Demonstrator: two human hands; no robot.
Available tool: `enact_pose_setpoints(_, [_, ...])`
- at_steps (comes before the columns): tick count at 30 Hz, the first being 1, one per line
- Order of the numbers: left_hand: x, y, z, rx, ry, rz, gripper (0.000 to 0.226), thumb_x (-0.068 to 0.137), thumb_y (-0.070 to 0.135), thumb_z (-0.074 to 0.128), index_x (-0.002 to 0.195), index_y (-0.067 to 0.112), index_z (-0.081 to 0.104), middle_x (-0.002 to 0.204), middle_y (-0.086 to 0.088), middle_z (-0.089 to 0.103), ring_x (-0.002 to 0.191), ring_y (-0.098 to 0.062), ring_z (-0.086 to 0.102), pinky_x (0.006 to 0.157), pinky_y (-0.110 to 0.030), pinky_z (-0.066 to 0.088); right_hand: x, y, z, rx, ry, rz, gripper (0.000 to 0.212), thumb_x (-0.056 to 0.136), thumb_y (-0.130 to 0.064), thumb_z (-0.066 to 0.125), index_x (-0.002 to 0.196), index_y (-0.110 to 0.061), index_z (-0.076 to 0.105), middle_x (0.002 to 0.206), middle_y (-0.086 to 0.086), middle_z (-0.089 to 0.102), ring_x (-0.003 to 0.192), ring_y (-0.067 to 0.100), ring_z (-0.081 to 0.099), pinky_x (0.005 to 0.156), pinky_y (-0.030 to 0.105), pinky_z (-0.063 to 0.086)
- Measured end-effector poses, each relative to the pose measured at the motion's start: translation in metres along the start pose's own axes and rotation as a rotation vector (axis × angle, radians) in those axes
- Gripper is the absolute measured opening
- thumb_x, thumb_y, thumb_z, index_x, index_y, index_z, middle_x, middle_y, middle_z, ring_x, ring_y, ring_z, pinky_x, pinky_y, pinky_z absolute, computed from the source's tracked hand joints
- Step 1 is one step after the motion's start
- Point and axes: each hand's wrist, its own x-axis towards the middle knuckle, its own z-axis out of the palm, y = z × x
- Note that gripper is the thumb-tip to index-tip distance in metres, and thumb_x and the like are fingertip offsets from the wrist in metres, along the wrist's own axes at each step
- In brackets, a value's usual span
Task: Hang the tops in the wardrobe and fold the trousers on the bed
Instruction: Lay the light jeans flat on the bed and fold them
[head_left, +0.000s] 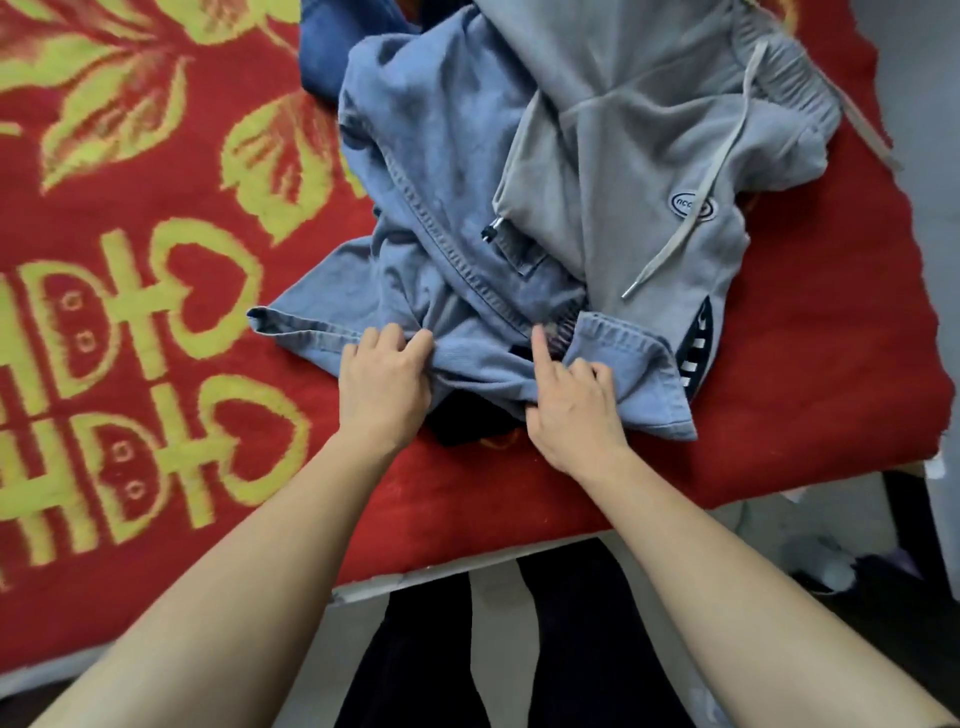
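Near the front edge of the bed, the left hand bunches and the right hand, forefinger extended, pinches the hem of the blue-grey garment, evidently to draw it clear of the grey drawstring trousers lying across it.

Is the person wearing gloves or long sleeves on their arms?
No gloves and no sleeves in view: the left hand and right hand are bare, and so are both forearms. No rings, watch or bracelets show.
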Motion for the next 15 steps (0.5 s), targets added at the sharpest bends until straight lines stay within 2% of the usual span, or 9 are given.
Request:
enact_pose_setpoints(4, [-0.019, -0.033, -0.002, -0.034, 0.054, 0.058, 0.022, 0.064, 0.015, 0.051, 0.084, 0.013, 0.06, 0.078, -0.009, 0.055, 0.074, -0.034, 0.054, 0.062, -0.04, 0.039, -0.028, -0.055, 0.025, 0.055, -0.137, -0.073, 0.069, 0.076, -0.025, 0.054, 0.144, -0.014, 0.05, 0.091, 0.011, 0.065, 0.085, 0.038, 0.061, 0.073, 0.048, 0.047])
enact_pose_setpoints(7, [-0.063, -0.082, 0.011, 0.035, -0.015, 0.021, 0.021, 0.065, 0.016, 0.054, 0.084, 0.013, 0.064, 0.074, -0.009, 0.055, 0.073, -0.034, 0.054, 0.061, -0.04, 0.04, -0.038, -0.089, 0.034, 0.09, -0.324, -0.085, 0.063, 0.092, -0.035, 0.051, 0.151, -0.024, 0.034, 0.116, 0.011, 0.057, 0.111, 0.036, 0.051, 0.093, 0.046, 0.039])
enact_pose_setpoints(10, [-0.116, -0.146, 0.024, 0.147, -0.155, -0.09, 0.022, 0.067, 0.011, 0.067, 0.088, 0.012, 0.068, 0.075, -0.012, 0.056, 0.078, -0.036, 0.052, 0.062, -0.042, 0.04, -0.039, -0.106, 0.04, 0.174, -0.341, -0.105, 0.069, 0.093, -0.055, 0.051, 0.151, -0.022, 0.035, 0.13, 0.011, 0.05, 0.123, 0.034, 0.046, 0.104, 0.044, 0.034])
enact_pose_setpoints(12, [-0.138, -0.177, 0.023, 0.197, -0.217, -0.139, 0.02, 0.07, 0.007, 0.061, 0.088, 0.01, 0.068, 0.076, -0.015, 0.055, 0.08, -0.038, 0.051, 0.062, -0.044, 0.039, -0.035, -0.111, 0.039, 0.274, -0.252, -0.06, 0.069, 0.092, -0.052, 0.055, 0.149, -0.017, 0.039, 0.134, 0.01, 0.048, 0.124, 0.032, 0.047, 0.104, 0.043, 0.037])
enact_pose_setpoints(15, [-0.138, -0.198, 0.018, 0.231, -0.338, -0.237, 0.022, 0.077, 0.004, 0.063, 0.098, 0.011, 0.067, 0.091, -0.016, 0.057, 0.092, -0.038, 0.051, 0.071, -0.047, 0.041, -0.019, -0.116, 0.026, 0.322, 0.175, 0.085, 0.051, 0.086, -0.035, 0.062, 0.13, -0.011, 0.053, 0.124, 0.013, 0.048, 0.111, 0.036, 0.053, 0.094, 0.046, 0.046])
